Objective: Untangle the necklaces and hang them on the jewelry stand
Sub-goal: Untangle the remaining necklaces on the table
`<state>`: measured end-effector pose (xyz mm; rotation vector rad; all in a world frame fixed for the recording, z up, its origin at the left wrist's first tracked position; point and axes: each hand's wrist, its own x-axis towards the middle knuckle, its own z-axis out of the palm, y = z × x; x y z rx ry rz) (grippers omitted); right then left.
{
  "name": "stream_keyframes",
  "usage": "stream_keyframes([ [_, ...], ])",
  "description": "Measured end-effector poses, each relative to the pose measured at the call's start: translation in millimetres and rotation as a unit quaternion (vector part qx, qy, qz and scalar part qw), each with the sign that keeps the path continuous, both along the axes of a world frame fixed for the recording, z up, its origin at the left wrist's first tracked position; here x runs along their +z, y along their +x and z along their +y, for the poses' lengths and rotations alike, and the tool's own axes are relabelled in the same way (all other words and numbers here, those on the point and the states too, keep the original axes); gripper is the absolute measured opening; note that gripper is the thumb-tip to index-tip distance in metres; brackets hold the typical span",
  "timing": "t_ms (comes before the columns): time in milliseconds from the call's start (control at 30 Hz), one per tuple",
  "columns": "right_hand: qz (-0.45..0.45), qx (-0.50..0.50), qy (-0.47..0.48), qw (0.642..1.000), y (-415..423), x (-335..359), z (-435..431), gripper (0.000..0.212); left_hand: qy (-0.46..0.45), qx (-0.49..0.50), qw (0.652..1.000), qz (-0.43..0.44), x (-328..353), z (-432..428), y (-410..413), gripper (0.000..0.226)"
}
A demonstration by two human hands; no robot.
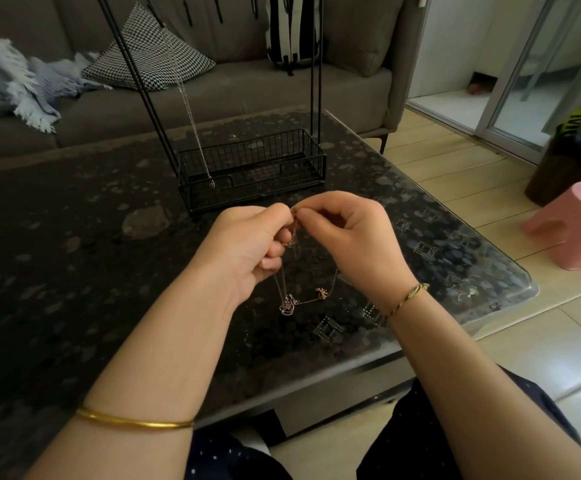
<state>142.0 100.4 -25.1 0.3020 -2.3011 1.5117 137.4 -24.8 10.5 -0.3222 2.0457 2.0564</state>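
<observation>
Thin tangled necklaces [291, 299] dangle over the dark table, with a heart pendant and a small gold charm [322, 292] at the bottom. My left hand [247, 247] and my right hand [348, 237] meet above them, each pinching the chains at the top where the tangle sits. Behind the hands stands the black wire jewelry stand [251, 168] with a basket base and tall rods. One silver necklace [195, 133] hangs from the stand, its pendant reaching down beside the basket's left end.
The dark speckled glass table [74, 254] ends close at the right and front. A grey sofa [247, 88] with a patterned cushion and a blanket lies behind. A pink stool [576, 223] stands on the tiled floor to the right.
</observation>
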Motion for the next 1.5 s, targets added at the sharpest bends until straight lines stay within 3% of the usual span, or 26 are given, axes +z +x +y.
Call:
stream_keyframes([
  [67, -0.020, -0.006, -0.031, 0.999, 0.6, 0.0, -2.3, 0.014, -0.021, -0.017, 0.999, 0.017, -0.7, 0.2, -0.6, 0.028],
  [133, -0.068, 0.001, -0.131, 0.989, 1.3, 1.0, -3.8, 0.014, -0.032, -0.039, 0.998, 0.023, -1.2, 0.7, -0.8, 0.027],
  [233, -0.163, 0.028, -0.303, 0.938, 1.1, 4.1, 0.1, 0.015, -0.077, -0.073, 0.994, 0.024, -3.2, 0.7, -1.0, 0.017],
  [367, -0.205, 0.025, -0.402, 0.892, -2.2, 2.8, 4.1, 0.014, -0.182, -0.110, 0.976, 0.056, -7.1, -4.3, -1.1, 0.007],
  [433, -0.202, 0.020, -0.388, 0.899, -2.6, 1.0, 4.4, 0.013, -0.206, -0.096, 0.971, 0.075, -8.9, -4.6, -1.3, 0.004],
  [600, -0.185, 0.025, -0.220, 0.957, 0.9, 0.0, 0.0, 0.017, -0.178, -0.047, 0.974, 0.134, -9.0, -5.3, -3.7, 0.018],
  [800, -0.199, 0.049, -0.202, 0.958, 0.3, -0.5, 0.0, 0.020, -0.235, -0.050, 0.940, 0.240, -8.6, -4.2, -0.6, 0.012],
  [900, -0.192, 0.030, -0.202, 0.960, -1.2, -1.1, 1.2, 0.021, -0.215, -0.028, 0.950, 0.226, -7.9, -4.3, -1.7, 0.012],
  [1067, -0.149, -0.054, -0.060, 0.986, -3.0, -1.5, 13.2, 0.011, -0.201, 0.022, 0.962, 0.186, -8.9, -16.0, -8.3, 0.010],
  [1300, -0.152, -0.020, -0.068, 0.986, -0.8, -0.4, 12.1, 0.008, -0.258, 0.025, 0.951, 0.171, -9.6, -16.9, -10.2, 0.005],
  [1500, -0.150, -0.030, -0.128, 0.980, -2.2, 0.5, 11.1, 0.013, -0.233, -0.004, 0.962, 0.142, -9.4, -15.1, -8.6, 0.007],
])
